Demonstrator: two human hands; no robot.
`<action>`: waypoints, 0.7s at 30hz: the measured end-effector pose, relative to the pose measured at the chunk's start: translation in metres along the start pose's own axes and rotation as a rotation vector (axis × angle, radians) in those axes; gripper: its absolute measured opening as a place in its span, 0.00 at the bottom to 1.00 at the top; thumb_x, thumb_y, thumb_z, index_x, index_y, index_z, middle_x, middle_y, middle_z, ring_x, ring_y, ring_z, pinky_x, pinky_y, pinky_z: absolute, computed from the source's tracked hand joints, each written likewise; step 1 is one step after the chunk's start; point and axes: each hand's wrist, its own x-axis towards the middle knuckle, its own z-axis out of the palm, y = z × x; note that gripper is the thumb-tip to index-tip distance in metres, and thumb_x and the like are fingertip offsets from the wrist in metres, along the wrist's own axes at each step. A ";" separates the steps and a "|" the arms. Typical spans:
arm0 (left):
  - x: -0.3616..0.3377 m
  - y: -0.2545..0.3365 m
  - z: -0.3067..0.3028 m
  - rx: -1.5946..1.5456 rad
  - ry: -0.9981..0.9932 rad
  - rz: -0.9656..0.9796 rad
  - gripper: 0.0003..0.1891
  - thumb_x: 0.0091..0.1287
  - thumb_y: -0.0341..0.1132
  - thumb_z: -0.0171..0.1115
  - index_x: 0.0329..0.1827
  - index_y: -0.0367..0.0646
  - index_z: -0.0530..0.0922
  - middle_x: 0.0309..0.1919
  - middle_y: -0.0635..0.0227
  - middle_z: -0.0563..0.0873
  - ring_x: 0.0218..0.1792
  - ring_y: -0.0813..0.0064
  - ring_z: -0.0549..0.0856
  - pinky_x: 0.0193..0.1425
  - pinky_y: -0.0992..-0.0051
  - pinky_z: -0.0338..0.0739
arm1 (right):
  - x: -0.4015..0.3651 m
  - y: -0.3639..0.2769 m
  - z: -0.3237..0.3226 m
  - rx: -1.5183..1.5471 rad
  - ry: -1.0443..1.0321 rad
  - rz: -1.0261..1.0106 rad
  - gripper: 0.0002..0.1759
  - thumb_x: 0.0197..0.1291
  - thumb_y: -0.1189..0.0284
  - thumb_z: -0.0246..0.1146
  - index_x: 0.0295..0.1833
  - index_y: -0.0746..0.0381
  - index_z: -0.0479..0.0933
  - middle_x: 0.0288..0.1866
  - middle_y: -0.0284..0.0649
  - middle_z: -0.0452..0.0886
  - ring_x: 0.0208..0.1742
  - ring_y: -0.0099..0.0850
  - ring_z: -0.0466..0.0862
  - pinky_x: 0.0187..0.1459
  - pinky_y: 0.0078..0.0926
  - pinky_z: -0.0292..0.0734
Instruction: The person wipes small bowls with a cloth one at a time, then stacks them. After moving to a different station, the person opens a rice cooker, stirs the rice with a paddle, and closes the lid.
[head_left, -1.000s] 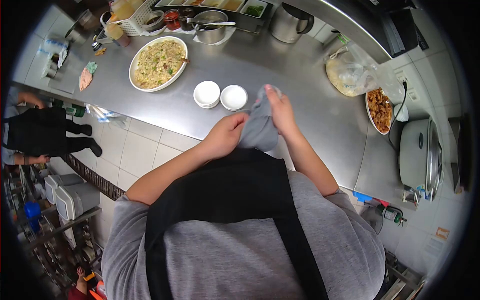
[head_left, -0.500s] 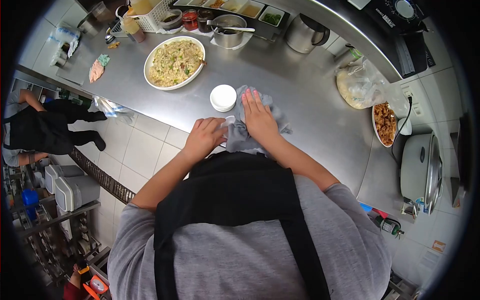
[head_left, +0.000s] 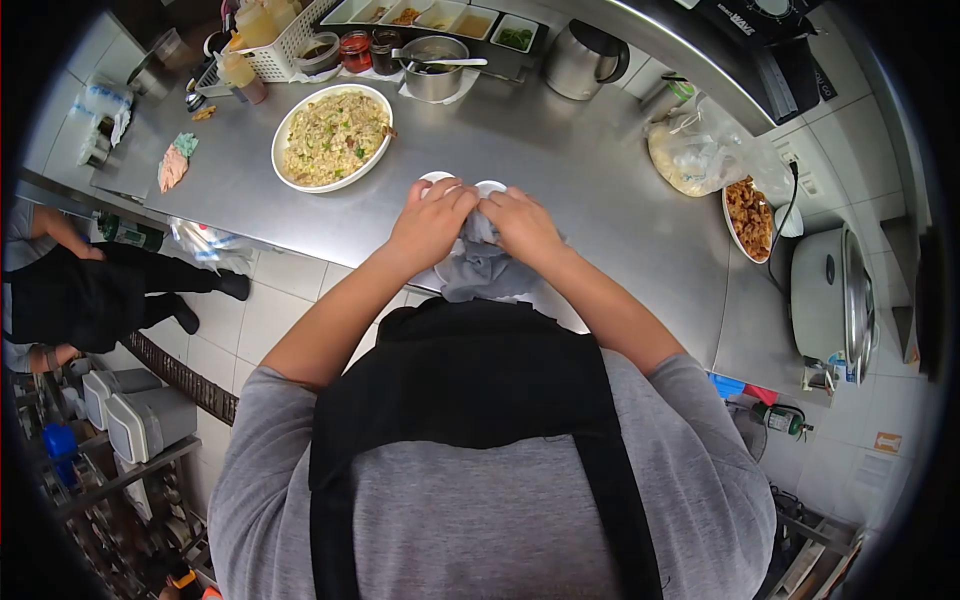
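My left hand (head_left: 432, 226) and my right hand (head_left: 520, 228) are close together over the counter, fingers curled in. Between their fingertips is a small white dish (head_left: 490, 187), gripped from both sides. Another white dish (head_left: 436, 178) shows just beyond my left fingers, partly covered by them. A crumpled grey cloth (head_left: 485, 272) hangs below and between my hands, its upper part bunched against the gripped dish. My fingers hide much of both dishes.
An oval dish of fried rice (head_left: 333, 138) lies left of centre on the steel counter (head_left: 620, 240). Behind are a metal pot (head_left: 434, 82), jars and a steel jug (head_left: 583, 62). Rice bag (head_left: 680, 160) and meat dish (head_left: 748, 222) stand right. Another person (head_left: 80, 270) stands left.
My hands have moved forward and together. My right hand has left its flat spread on the cloth and curled around the small dish. The view has shifted slightly.
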 end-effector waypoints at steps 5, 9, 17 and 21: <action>0.011 -0.014 0.007 0.102 -0.285 0.171 0.12 0.62 0.36 0.65 0.50 0.54 0.85 0.47 0.75 0.86 0.58 0.73 0.78 0.65 0.54 0.61 | -0.062 0.029 -0.004 0.182 0.387 0.252 0.25 0.48 0.77 0.70 0.55 0.61 0.75 0.55 0.43 0.78 0.57 0.47 0.75 0.60 0.43 0.70; 0.022 -0.011 0.002 -0.152 -0.310 0.037 0.11 0.62 0.39 0.67 0.48 0.55 0.87 0.43 0.73 0.88 0.53 0.71 0.81 0.64 0.60 0.64 | -0.116 0.052 0.014 0.364 0.546 0.508 0.26 0.51 0.77 0.67 0.59 0.61 0.74 0.57 0.45 0.77 0.60 0.46 0.74 0.63 0.40 0.69; 0.044 0.084 -0.010 -1.824 -0.270 -1.146 0.16 0.77 0.38 0.50 0.62 0.40 0.74 0.57 0.65 0.81 0.57 0.74 0.80 0.64 0.66 0.73 | -0.066 -0.042 -0.034 0.037 0.567 0.249 0.37 0.43 0.63 0.74 0.64 0.47 0.75 0.72 0.45 0.64 0.73 0.55 0.60 0.69 0.53 0.58; 0.038 0.086 -0.016 -1.995 -0.290 -1.030 0.16 0.78 0.37 0.48 0.64 0.44 0.71 0.58 0.65 0.79 0.60 0.73 0.78 0.69 0.65 0.68 | -0.046 -0.022 -0.043 0.188 0.675 0.141 0.27 0.42 0.60 0.75 0.52 0.51 0.82 0.67 0.45 0.71 0.63 0.53 0.73 0.55 0.45 0.74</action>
